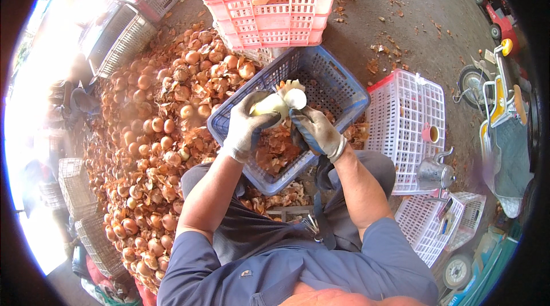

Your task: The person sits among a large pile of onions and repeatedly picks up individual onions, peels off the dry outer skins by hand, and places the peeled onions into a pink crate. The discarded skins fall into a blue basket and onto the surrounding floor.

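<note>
My left hand, in a grey-white work glove with dark fingertips, grips a pale peeled onion over a blue plastic crate. My right hand, gloved in grey and blue, has its fingers closed at the lower edge of a white round piece. That piece touches the onion's right side; whether it is a peeled onion layer or something else is not clear. A ragged flap of onion skin stands up behind it. Brown loose skins lie inside the blue crate, below my hands.
Unpeeled onions form a large heap at left. A pink crate with pale onions stands beyond the blue one. At right, a white crate bears a mug and a metal kettle. A scooter stands farther right.
</note>
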{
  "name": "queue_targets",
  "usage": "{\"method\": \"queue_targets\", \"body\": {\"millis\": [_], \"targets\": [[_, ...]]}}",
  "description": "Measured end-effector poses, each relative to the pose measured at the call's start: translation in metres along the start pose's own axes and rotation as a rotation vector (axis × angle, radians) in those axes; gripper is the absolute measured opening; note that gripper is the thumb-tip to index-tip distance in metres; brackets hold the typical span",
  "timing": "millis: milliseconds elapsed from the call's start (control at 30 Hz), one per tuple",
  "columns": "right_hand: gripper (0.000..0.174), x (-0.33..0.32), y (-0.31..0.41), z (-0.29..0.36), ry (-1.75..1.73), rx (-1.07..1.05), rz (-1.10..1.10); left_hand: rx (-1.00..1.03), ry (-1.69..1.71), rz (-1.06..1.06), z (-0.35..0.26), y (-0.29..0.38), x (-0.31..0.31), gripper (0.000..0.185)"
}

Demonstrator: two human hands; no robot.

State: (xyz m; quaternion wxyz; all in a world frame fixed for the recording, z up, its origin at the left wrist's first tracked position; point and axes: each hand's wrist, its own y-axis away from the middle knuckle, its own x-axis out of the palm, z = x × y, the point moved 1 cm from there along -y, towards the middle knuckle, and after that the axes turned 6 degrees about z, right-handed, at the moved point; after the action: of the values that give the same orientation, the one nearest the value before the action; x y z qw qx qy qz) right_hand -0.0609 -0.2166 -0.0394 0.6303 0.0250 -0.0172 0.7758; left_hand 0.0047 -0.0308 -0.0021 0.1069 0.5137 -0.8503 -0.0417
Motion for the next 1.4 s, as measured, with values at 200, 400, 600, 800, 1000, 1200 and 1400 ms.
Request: {"method": "queue_targets", "body": {"millis": [200,400,600,800,1000,1200,1400], "targets": [[0.033,0.002,0.0,0.006,0.007,0.002,-0.017,0.009,-0.031,0.008,-0.004,0.002,-0.002,0.058],[0.031,-0.001,0.001,0.005,0.079,0.009,-0.067,-0.025,0.137,0.008,0.006,0.002,-0.006,0.062],[0.03,-0.005,0.001,0.004,-0.034,0.093,-0.141,-0.009,0.294,0.003,0.005,0.002,-0.003,0.065],[0.03,0.002,0.002,0.011,0.209,-0.085,-0.177,-0.022,0.452,0.048,0.014,-0.004,-0.004,0.072],[0.03,0.012,0.001,0.02,0.521,-0.25,-0.224,-0.088,0.405,-0.073,0.032,-0.007,0.015,0.068],[0.027,0.006,0.005,0.027,0.444,-0.106,-0.19,-0.07,0.352,-0.112,0.025,-0.007,0.013,0.081],[0.025,0.001,0.002,0.021,0.421,-0.263,-0.22,-0.039,0.362,-0.082,0.024,-0.011,0.003,0.086]]}}
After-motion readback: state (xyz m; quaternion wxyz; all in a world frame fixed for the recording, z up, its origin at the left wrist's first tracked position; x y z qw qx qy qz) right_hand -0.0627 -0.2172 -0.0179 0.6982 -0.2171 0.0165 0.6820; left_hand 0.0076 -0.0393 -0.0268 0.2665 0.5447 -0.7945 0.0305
